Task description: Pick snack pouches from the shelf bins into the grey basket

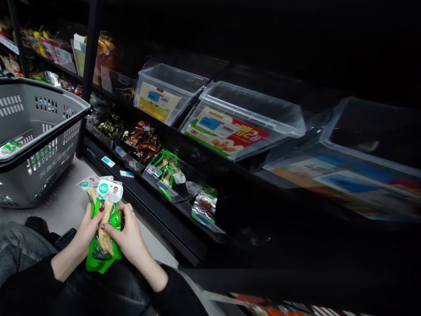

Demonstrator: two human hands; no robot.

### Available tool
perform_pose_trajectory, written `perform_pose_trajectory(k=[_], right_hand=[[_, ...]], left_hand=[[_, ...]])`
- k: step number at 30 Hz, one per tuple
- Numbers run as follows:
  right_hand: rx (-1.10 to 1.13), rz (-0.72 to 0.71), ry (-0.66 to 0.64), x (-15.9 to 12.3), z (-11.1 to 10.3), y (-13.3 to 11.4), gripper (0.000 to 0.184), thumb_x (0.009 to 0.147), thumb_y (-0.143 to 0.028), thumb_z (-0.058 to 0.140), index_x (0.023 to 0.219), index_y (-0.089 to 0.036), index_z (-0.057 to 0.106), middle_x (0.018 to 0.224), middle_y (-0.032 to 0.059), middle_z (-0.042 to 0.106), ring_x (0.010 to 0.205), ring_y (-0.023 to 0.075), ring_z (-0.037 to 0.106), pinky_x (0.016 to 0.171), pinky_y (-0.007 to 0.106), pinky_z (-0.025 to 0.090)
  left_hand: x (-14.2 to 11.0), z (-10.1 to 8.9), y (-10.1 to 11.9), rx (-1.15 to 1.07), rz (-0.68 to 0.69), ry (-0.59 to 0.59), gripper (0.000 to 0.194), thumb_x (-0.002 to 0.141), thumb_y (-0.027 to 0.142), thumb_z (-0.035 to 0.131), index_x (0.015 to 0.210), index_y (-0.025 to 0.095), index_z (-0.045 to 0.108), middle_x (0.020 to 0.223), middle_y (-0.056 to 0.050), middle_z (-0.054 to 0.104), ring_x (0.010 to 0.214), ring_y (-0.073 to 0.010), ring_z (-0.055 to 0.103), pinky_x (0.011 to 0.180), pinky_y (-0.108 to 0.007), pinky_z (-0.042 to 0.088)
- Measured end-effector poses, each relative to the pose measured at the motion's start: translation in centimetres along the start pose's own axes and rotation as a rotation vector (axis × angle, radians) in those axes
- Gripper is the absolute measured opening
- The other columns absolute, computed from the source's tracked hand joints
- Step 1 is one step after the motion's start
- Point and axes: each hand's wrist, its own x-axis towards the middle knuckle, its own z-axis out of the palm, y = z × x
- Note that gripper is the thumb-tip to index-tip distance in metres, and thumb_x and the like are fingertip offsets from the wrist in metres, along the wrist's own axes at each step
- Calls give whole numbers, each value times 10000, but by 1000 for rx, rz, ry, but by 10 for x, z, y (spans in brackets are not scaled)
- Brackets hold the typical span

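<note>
Several green vacuum-packed chicken feet packets (105, 228) are stacked between my two hands, above my lap. Their white header tabs with a round green logo point away from me. My left hand (88, 226) grips the packets along their left side, thumb on top. On the right side, my right hand (126, 228) closes round them, its thumb pressed on the front packet. More of the same green packets (167, 169) lie in a clear bin on the low shelf ahead, beside a silver-and-green packet (205, 202).
A grey shopping basket (49, 162) stands on the floor to the left, a green packet (11, 147) inside. Clear plastic bins (243, 114) with price labels line the upper shelf. Dark wrapped snacks (140, 140) fill lower bins. A black upright post (90, 52) rises beside the basket.
</note>
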Motion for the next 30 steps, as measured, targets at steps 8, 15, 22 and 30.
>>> perform_pose_trajectory(k=[8,15,22,30], right_hand=[[533,-49,-76,7,-5,1,140,697,-304,579,650,-194,506,743,-3,480,754,155,473,712,263,369],[832,193,200,21,-38,6,201,696,-367,577,770,-230,451,643,-52,517,563,120,494,553,233,402],[318,77,260,37,-57,34,142,728,-338,505,710,-211,445,551,-64,440,473,101,404,473,215,327],[86,40,115,14,-19,16,118,798,-313,428,748,-207,446,590,-48,482,516,110,459,496,211,333]], left_hand=[[7,-5,-1,-200,-131,-34,403,759,377,562,1106,176,526,978,-67,680,801,-195,654,748,-308,497],[15,-9,12,-309,-308,-120,310,784,346,503,965,111,594,768,-85,708,705,-234,668,638,-339,525],[5,-8,19,-235,-333,-172,268,713,251,580,957,143,556,601,-28,677,521,-196,640,522,-304,512],[-1,-7,11,-76,-266,-245,268,624,135,635,876,157,544,597,-5,668,508,-179,632,529,-296,515]])
